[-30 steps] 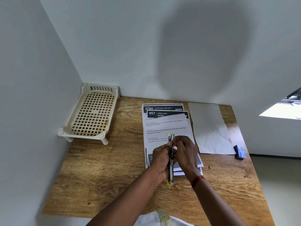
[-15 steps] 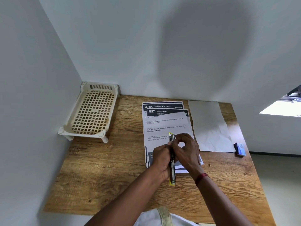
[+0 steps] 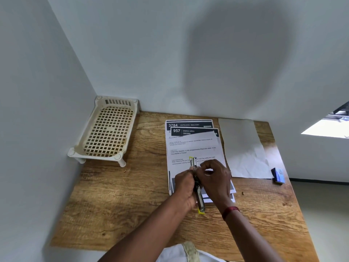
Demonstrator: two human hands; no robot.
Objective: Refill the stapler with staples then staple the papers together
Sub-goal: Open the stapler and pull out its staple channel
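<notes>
Pale walls (image 3: 132, 53) meet in a corner above a wood-grain table (image 3: 120, 205), where a person, seen only from the forearms down, works on a stapler (image 3: 200, 202) held over a fanned stack of printed papers (image 3: 190, 148). The left hand (image 3: 184, 186) is wrapped around the stapler's body from the left, fingers curled on it. The right hand (image 3: 215, 178), with a red band (image 3: 230, 210) at the wrist, is bent over the tool's middle, its fingertips pinched against it. Both hands cover most of the stapler: only a metal-and-yellow end pointing away and a yellow-tipped end pointing toward the person show. Whether staples sit in the channel or between the fingers cannot be made out.

The papers lie flat near the table's far edge. Headers reading "3784 ENTRANCE / BALCONY" and "957 DINING AREA" are legible, while the smaller print is mostly blurred and the lower sheets are hidden under the hands. A blank creased sheet (image 3: 243, 148) lies just to their right, and a small blue box (image 3: 278, 175) sits at the table's right edge, its label unreadable. A tiny brown scrap (image 3: 243, 193) lies near the stack. A cream lattice tray (image 3: 94, 156) on short legs fills the far left corner. A round shadow (image 3: 238, 59) falls on the back wall. A white garment (image 3: 175, 254) is cut off at the bottom.
</notes>
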